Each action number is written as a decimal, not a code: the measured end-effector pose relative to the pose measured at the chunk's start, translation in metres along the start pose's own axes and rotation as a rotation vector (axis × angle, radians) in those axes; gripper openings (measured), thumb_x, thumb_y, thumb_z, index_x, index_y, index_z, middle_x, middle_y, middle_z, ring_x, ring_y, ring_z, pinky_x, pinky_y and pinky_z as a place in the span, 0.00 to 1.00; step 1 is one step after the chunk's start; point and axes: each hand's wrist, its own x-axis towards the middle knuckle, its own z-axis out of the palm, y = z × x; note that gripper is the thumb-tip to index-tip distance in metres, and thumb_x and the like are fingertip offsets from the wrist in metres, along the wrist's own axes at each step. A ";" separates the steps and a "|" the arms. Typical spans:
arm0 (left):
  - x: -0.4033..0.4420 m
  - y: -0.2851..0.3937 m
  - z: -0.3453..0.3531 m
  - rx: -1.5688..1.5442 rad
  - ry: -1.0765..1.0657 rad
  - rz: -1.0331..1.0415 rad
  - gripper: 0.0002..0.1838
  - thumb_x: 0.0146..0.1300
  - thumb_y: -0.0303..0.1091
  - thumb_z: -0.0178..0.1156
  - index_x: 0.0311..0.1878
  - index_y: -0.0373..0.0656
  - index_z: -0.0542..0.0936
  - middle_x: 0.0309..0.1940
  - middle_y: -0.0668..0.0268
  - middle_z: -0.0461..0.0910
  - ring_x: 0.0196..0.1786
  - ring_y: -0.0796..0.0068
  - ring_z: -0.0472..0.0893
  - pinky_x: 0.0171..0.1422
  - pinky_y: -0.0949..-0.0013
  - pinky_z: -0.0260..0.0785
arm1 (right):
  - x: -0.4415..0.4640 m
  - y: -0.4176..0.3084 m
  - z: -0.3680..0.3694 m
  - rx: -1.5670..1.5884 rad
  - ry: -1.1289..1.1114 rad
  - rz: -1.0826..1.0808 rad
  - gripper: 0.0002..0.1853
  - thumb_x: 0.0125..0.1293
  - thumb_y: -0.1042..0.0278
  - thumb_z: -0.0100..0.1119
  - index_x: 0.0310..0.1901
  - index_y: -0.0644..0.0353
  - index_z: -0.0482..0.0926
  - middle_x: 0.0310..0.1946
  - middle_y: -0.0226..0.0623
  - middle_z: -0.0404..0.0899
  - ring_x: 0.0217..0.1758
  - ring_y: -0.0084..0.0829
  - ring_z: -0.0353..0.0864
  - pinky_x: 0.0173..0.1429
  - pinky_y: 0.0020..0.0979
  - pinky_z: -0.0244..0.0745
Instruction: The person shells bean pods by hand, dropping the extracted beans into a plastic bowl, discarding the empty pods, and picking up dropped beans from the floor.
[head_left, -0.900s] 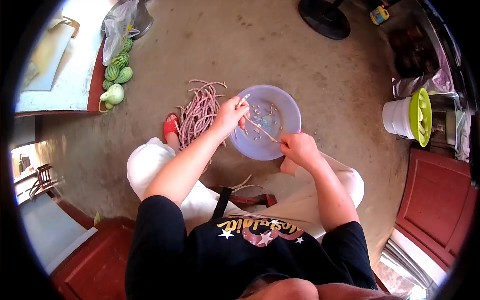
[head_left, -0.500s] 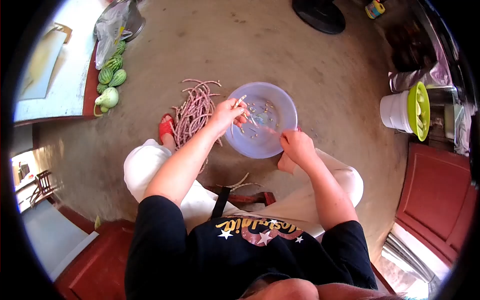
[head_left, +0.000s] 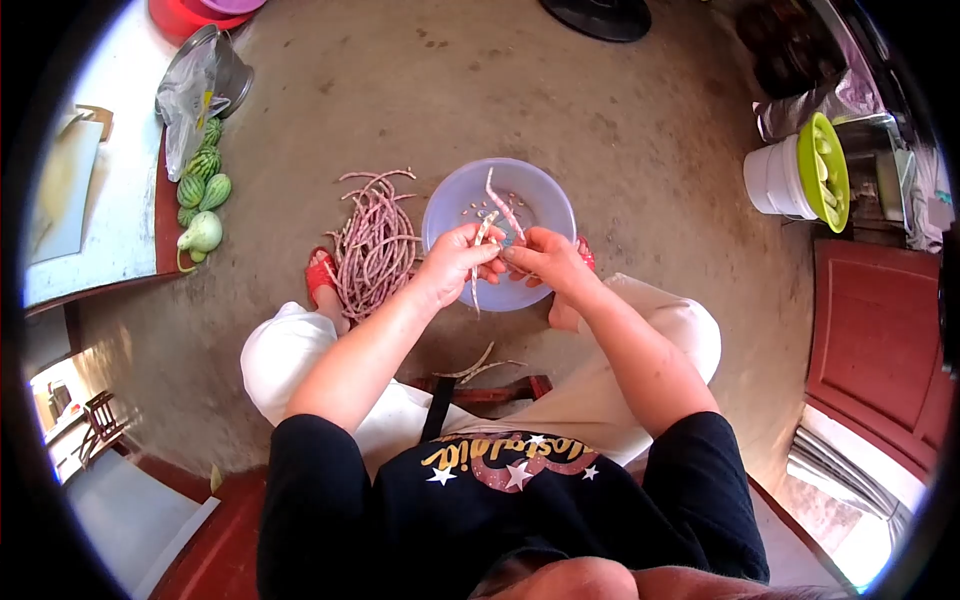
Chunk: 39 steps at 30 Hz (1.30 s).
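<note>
Green striped watermelons (head_left: pixel 217 191) are lying on the far left, beside a pale green rounded gourd (head_left: pixel 204 232). A large heap of long purple-pink bean pods (head_left: pixel 372 240) is resting on the brown floor (head_left: pixel 600 130), looking mostly whole. Nearer the person, at least 2 thin pale pods (head_left: pixel 474 369) are lying loose. The left hand (head_left: pixel 458 262) is curling its fingers closed around a pale mottled pod (head_left: pixel 476 288). Small pale beans (head_left: pixel 484 206) are sitting scattered in the round lavender plastic basin (head_left: pixel 557 208), covering little of its bottom, so the shelling is seeming at an early stage, with the heap waiting. The right hand (head_left: pixel 548 256) is pinching nearly closed by a pink mottled pod (head_left: pixel 505 208) slanting over the basin; its exact hold is staying unclear
</note>
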 end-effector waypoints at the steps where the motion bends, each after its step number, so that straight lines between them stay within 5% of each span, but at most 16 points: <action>1: 0.000 0.000 0.002 0.005 -0.003 0.022 0.07 0.60 0.29 0.55 0.42 0.40 0.74 0.30 0.66 0.76 0.31 0.76 0.78 0.34 0.73 0.73 | 0.001 0.001 0.000 0.000 0.002 0.000 0.13 0.58 0.58 0.58 0.35 0.58 0.72 0.27 0.27 0.75 0.32 0.18 0.74 0.32 0.22 0.66; 9: 0.002 -0.001 0.003 0.052 0.022 0.009 0.06 0.59 0.28 0.55 0.39 0.40 0.73 0.28 0.65 0.76 0.29 0.75 0.78 0.35 0.72 0.74 | 0.013 0.019 0.001 0.120 -0.080 -0.009 0.08 0.60 0.64 0.54 0.32 0.59 0.72 0.22 0.28 0.74 0.23 0.20 0.73 0.26 0.21 0.64; 22: 0.012 -0.008 0.002 0.189 0.100 0.193 0.04 0.59 0.23 0.52 0.37 0.39 0.71 0.30 0.63 0.76 0.30 0.75 0.78 0.35 0.73 0.73 | 0.009 0.020 -0.004 0.162 -0.047 0.186 0.10 0.61 0.60 0.52 0.36 0.57 0.73 0.27 0.29 0.75 0.28 0.22 0.77 0.28 0.22 0.67; 32: 0.013 -0.009 -0.001 0.202 0.153 0.152 0.04 0.58 0.23 0.52 0.37 0.39 0.70 0.30 0.62 0.77 0.30 0.74 0.79 0.33 0.73 0.73 | 0.012 0.029 -0.003 0.293 0.040 -0.029 0.11 0.56 0.74 0.57 0.40 0.57 0.71 0.31 0.27 0.75 0.32 0.22 0.77 0.32 0.20 0.68; 39: 0.018 -0.015 -0.010 -0.031 0.221 -0.088 0.06 0.61 0.28 0.50 0.42 0.43 0.70 0.27 0.61 0.78 0.22 0.73 0.78 0.25 0.72 0.70 | 0.011 0.027 0.001 0.287 0.055 -0.145 0.09 0.55 0.77 0.56 0.37 0.59 0.68 0.26 0.26 0.70 0.29 0.18 0.70 0.30 0.21 0.65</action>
